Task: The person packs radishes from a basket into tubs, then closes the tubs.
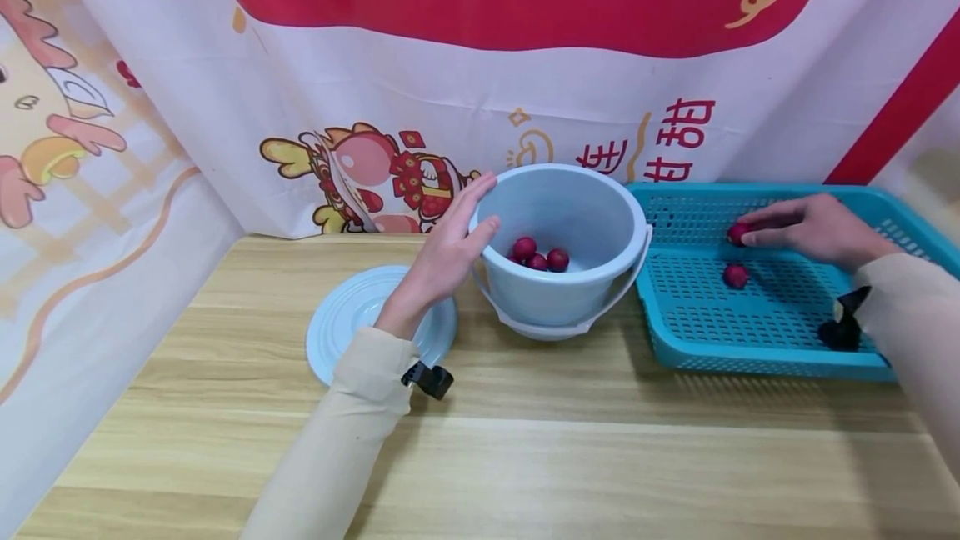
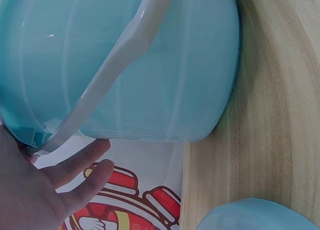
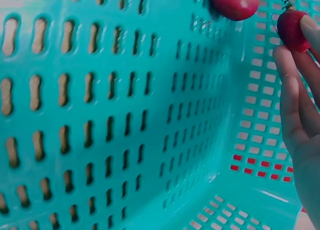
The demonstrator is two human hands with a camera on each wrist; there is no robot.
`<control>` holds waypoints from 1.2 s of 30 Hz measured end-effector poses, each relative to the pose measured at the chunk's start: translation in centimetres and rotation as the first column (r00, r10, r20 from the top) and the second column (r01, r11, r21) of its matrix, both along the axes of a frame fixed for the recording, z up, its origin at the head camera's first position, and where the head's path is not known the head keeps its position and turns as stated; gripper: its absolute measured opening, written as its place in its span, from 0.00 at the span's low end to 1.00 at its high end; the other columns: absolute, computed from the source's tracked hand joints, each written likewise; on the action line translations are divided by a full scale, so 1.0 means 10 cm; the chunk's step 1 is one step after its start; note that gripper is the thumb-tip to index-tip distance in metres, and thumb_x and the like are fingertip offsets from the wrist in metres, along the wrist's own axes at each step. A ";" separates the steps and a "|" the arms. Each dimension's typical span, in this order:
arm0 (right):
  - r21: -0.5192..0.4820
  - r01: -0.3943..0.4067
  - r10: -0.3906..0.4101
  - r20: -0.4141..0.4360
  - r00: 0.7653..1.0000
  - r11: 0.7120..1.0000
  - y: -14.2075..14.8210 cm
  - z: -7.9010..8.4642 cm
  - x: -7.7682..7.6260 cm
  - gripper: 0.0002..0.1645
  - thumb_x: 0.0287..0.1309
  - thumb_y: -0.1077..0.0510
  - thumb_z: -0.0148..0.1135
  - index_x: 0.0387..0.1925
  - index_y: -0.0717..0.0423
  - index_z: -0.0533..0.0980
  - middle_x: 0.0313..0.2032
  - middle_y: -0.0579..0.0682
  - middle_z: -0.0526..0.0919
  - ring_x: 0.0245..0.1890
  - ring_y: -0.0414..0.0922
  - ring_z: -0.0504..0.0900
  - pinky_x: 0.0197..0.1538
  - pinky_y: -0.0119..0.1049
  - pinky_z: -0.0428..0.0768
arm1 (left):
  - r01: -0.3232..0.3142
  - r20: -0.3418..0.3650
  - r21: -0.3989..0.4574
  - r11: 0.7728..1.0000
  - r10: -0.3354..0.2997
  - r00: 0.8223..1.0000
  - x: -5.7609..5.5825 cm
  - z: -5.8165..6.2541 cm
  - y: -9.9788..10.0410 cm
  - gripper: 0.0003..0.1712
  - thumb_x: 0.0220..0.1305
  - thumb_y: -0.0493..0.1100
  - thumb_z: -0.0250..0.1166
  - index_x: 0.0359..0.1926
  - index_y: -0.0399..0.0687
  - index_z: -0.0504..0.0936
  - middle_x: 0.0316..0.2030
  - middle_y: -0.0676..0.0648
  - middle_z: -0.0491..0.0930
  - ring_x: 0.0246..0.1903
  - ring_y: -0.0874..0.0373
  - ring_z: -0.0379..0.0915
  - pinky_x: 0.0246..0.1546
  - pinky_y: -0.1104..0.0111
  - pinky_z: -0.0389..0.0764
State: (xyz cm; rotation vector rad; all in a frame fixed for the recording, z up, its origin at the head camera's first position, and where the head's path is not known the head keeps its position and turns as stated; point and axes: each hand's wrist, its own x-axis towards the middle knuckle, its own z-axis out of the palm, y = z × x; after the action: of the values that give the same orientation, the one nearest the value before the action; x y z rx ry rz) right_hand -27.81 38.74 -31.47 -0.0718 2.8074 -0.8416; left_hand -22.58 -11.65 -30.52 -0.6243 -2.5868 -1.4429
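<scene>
Wooden table (image 1: 570,448) carries bucket (image 1: 570,290), lid (image 1: 352,323), teal basket (image 1: 750,340).

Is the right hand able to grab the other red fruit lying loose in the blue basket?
Probably yes. The right hand already pinches one fruit, but the loose fruit lies just beside it in the basket, uncovered.

Beige long sleeves, black camera clips at both wrists

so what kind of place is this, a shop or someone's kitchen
Probably a staged tabletop: a wooden table ringed by a cartoon banner, with only a bucket, lid and perforated tray.
</scene>
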 end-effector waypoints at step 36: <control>-0.241 -0.098 0.001 -0.373 0.928 0.966 -1.29 0.61 0.20 0.38 0.60 0.32 0.72 0.70 0.36 0.78 0.64 0.45 0.85 0.54 0.36 0.80 0.43 0.21 0.85 | 0.002 -0.009 0.010 1.000 -0.002 1.000 0.01 0.00 0.00 0.36 0.81 0.51 0.50 0.85 0.57 0.56 0.86 0.52 0.50 0.85 0.54 0.44 0.83 0.43 0.56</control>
State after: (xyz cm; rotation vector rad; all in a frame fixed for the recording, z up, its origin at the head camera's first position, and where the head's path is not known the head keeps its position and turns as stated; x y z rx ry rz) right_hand -25.79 25.88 -25.32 -0.3793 2.9987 -1.2960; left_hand -22.44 -11.60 -30.51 -0.6306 -2.5711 -1.4497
